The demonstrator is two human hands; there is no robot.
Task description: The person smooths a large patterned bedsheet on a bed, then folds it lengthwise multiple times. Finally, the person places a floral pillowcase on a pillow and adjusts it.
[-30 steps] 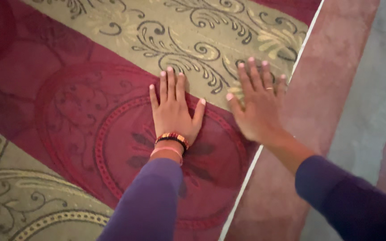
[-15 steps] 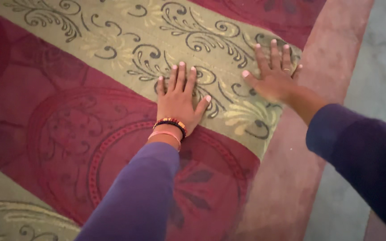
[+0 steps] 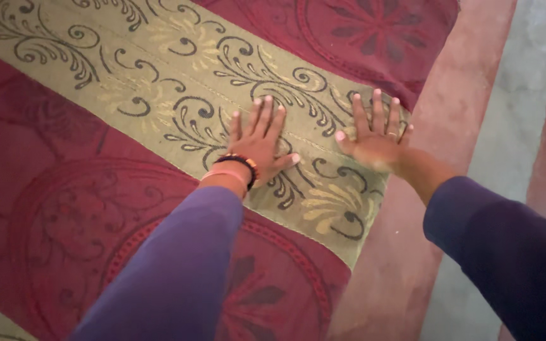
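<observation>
A patterned cloth [image 3: 64, 177] in dark red and olive-gold, with dark scrollwork and round medallions, lies spread flat. My left hand [image 3: 260, 142] presses palm-down on its gold band, fingers apart, with beaded and pink bracelets at the wrist. My right hand [image 3: 374, 136] lies flat on the same band close to the cloth's right edge, fingers spread, a ring on one finger. Neither hand holds anything. Both arms wear purple sleeves.
To the right of the cloth's edge lies a pinkish-red strip of carpet [image 3: 437, 126], then a grey strip [image 3: 513, 126] and more red at the far right.
Both hands have slid forward across the cloth, from the red medallion area onto the gold scrollwork band. The view has moved along with them.
</observation>
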